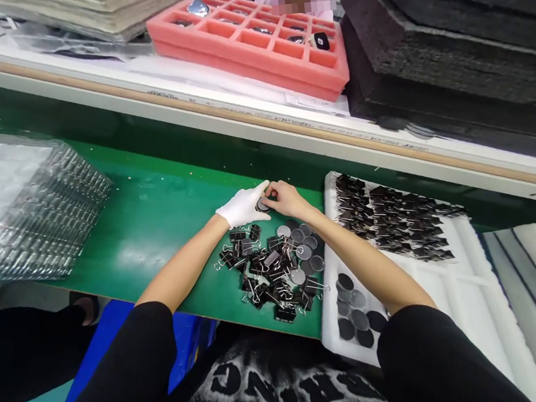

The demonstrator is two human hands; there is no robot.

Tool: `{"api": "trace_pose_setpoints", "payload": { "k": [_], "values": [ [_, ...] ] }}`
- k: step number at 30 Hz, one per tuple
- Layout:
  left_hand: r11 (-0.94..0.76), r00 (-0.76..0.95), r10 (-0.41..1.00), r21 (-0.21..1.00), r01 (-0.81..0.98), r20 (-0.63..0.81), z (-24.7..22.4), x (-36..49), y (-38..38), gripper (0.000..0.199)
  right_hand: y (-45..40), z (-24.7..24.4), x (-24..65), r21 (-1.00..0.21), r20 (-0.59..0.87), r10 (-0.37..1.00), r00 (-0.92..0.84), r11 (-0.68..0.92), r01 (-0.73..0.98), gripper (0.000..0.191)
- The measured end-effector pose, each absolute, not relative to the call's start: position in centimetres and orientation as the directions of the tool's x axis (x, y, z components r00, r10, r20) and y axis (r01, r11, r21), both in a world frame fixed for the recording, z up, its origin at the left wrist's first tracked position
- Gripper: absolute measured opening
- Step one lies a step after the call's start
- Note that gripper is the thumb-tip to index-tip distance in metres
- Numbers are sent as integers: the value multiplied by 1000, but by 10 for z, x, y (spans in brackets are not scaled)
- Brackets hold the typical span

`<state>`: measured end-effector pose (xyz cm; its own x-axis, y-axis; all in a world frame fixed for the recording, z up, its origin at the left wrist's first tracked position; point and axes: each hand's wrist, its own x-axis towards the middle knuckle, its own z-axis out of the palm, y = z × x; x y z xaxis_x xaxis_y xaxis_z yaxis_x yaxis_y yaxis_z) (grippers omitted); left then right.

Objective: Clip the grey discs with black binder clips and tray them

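A: Nearest the body, what lies there?
B: A white foam tray (pixel 468 296) with dark round discs (pixel 356 318) in its near corner, and just left of it a heap of black binder clips (pixel 267 270) on the green counter (pixel 142 218)

A: And the hands?
B: Just past the heap. The gloved left hand (pixel 243 206) and bare right hand (pixel 286 198) meet, the fingers of both pinching one small disc (pixel 263 205) between them, just above the counter

A: Farther off?
B: Rows of clipped parts (pixel 392 221) at the tray's far end, clear blister trays (pixel 29 209) at left, then a pink foam tray (pixel 254 46) and black foam (pixel 452 53) beyond the rail
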<state>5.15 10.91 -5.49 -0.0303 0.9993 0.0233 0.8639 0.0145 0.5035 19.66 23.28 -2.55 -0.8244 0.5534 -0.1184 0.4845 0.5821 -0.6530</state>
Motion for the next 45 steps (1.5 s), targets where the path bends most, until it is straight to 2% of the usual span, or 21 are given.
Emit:
{"api": "trace_pose_setpoints", "payload": {
  "k": [4,9,11,13,14,16,18,20,23,24,26,29,32,36,41,45],
  "values": [
    [-63,29,997,493,868,75,-54,50,110,93,238,-34,194,-590,-220,579,-785,563,579,34],
    [-18,-6,998,393,919,61,-52,50,107,60,245,-29,199,-583,-302,527,-794,557,592,31],
    [-7,-9,999,369,929,42,-51,51,106,50,246,-21,209,-584,-267,548,-792,562,586,30],
    [-12,2,1000,354,935,30,-51,52,105,50,240,-14,219,-599,-157,518,-841,627,498,24],
    [-11,0,1000,347,938,31,-51,52,105,54,234,-11,223,-615,-98,446,-890,676,407,19],
    [3,-15,999,324,946,36,-52,52,104,66,217,-7,225,-636,-24,193,-981,754,164,16],
    [38,-50,998,290,956,35,-53,51,104,72,198,-5,220,-621,-38,-36,-999,784,-4,20],
    [53,-58,998,267,962,12,-53,50,104,77,186,-5,211,-569,-74,-108,-991,821,-47,20],
    [126,-135,991,251,960,19,-52,46,100,79,189,-2,206,-534,-89,-20,-996,845,31,5],
    [181,-195,980,241,954,37,-51,43,98,79,195,-1,207,-539,-88,39,-995,839,81,6],
    [270,-290,955,218,938,65,-49,37,91,80,209,-1,212,-556,-101,214,-972,798,233,20],
    [233,-249,967,212,949,49,-47,24,82,87,227,-7,220,-571,-133,484,-865,676,466,36],
    [195,-207,978,232,953,29,-47,16,79,70,229,-15,221,-555,-144,614,-776,599,577,39],
    [224,-238,971,242,944,32,-49,18,83,61,221,-14,217,-500,-170,667,-725,576,647,36],
    [241,-262,963,236,941,60,-52,23,87,53,216,3,210,-360,-179,640,-748,665,655,29],
    [246,-272,960,245,938,74,-52,27,86,50,211,5,202,-256,-134,666,-734,692,675,38]
  ]
}}
